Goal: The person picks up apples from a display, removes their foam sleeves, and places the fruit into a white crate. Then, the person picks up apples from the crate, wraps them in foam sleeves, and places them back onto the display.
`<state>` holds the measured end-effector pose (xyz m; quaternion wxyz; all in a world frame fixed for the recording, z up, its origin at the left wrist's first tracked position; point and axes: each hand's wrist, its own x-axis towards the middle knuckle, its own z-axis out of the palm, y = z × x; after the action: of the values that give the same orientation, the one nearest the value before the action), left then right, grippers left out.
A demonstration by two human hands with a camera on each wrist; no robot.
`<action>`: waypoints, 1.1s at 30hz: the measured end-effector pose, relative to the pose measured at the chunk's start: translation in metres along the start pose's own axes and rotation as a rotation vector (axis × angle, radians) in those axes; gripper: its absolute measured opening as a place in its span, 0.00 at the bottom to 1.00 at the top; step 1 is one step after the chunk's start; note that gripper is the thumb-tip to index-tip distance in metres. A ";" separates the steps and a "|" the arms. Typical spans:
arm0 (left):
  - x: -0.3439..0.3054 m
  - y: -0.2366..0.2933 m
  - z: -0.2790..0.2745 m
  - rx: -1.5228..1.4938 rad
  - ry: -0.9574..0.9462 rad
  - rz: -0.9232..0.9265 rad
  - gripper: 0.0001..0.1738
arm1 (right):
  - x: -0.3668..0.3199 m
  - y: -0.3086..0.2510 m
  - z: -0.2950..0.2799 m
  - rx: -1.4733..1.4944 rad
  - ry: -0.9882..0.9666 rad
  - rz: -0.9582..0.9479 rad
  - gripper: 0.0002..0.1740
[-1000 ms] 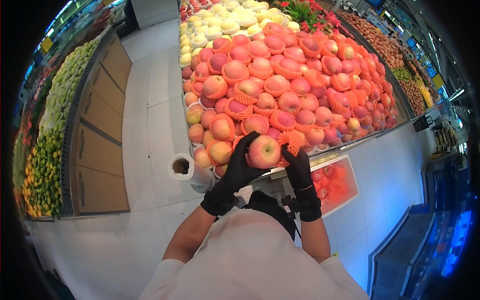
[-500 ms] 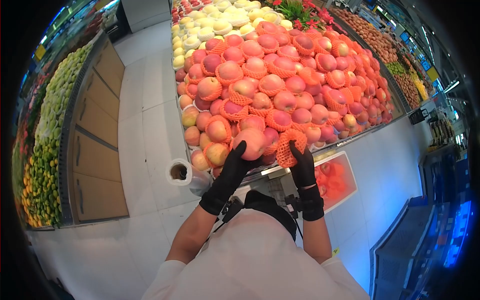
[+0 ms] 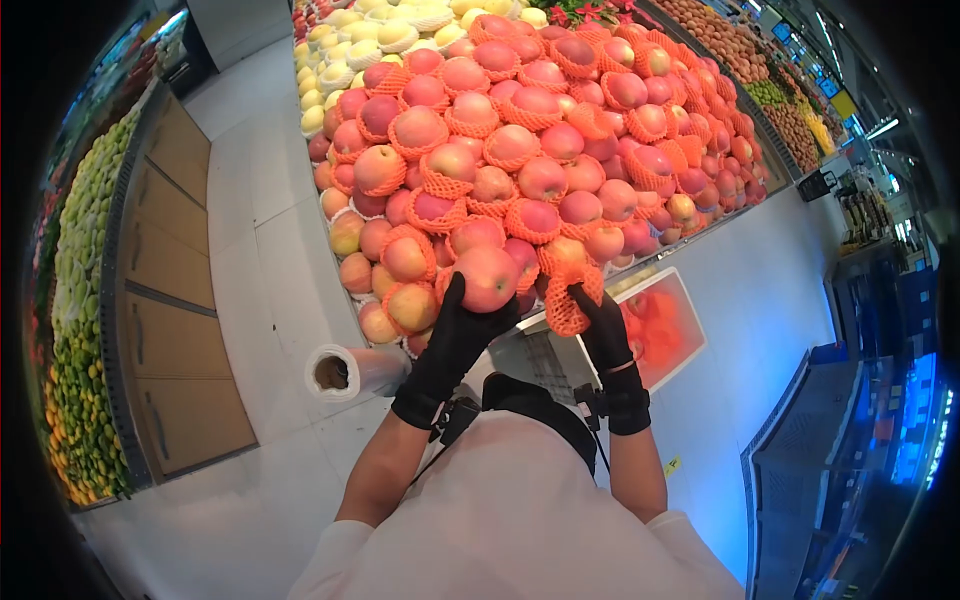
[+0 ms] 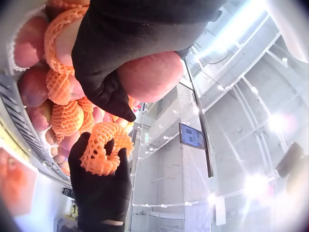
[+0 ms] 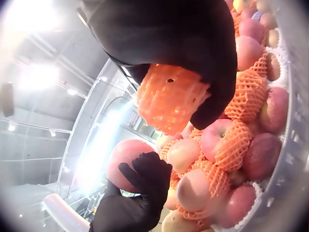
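A bare pink-red apple (image 3: 486,279) rests in the grip of my black-gloved left hand (image 3: 455,338), fingers and thumb curled round its side and underside. In the left wrist view the same apple (image 4: 151,77) shows between thumb and fingers. My right hand (image 3: 606,335), also gloved in black, pinches an orange foam net sleeve (image 3: 568,300) to the right of the apple. The sleeve (image 5: 171,99) looks hollow, with its open end showing in the left wrist view. Both hands hover at the front edge of the heaped apples (image 3: 540,180).
Pale yellow fruit in white nets (image 3: 395,35) lies behind the apples. A plastic bag roll (image 3: 360,371) stands left of my left arm. Beyond my right hand sits a white box (image 3: 690,345) with red-orange contents. A wooden-fronted fruit stand (image 3: 175,340) lines the left.
The left hand has drawn the apple left and turned it. The right hand has brought the foam sleeve away from it and lower. The view has shifted, moving the display leftward.
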<state>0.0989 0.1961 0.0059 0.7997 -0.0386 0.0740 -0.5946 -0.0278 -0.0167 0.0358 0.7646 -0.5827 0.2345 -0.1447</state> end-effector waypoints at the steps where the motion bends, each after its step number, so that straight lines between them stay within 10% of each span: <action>1: 0.001 0.000 0.002 0.096 0.041 0.017 0.45 | -0.001 0.001 -0.003 -0.014 -0.001 -0.001 0.22; 11: 0.019 -0.026 0.045 1.492 0.132 0.524 0.49 | -0.015 0.007 -0.038 -0.093 0.099 0.002 0.24; 30: 0.022 -0.045 0.037 1.589 0.326 0.362 0.53 | -0.073 0.100 -0.227 -0.867 0.674 0.396 0.32; 33: 0.026 -0.044 0.027 1.596 0.326 0.369 0.53 | -0.072 0.088 -0.233 -0.546 0.862 0.439 0.38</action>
<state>0.0689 0.1575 0.0374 0.6508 0.6389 -0.2493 -0.3258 -0.2164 -0.1489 -0.0839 0.4327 -0.5854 0.6709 -0.1414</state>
